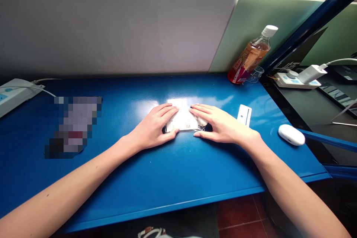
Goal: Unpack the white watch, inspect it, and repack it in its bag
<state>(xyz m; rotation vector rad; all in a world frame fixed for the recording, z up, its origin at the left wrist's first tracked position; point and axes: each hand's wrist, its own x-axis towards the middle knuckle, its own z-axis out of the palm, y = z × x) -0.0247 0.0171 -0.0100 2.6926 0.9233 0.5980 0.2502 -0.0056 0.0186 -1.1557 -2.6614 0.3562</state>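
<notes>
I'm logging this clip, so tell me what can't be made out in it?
Head view:
White flat packet: glare washes its print; left hand and right hand cover its ends.
Patch left of the hands: pixelated, contents unknown.
Bottle label: too small to read.
Power strip: cut by left edge.

place: probably workshop | blue metal bench (178, 178), power strip (295, 81) (bare wall (111, 33))

On the blue counter (167, 178), the left hand (154, 128) and right hand (220, 124) each hold one end of a flat white packet (182, 121), fingers over its far edge and thumbs at its near edge. A small white card (244, 114) lies at 3 o'clock, just beside the right hand. A white oval case (291, 134) lies farther out. A capped bottle (251, 57) leans at 2 o'clock, and a power strip (13, 95) sits at 10 o'clock.
</notes>
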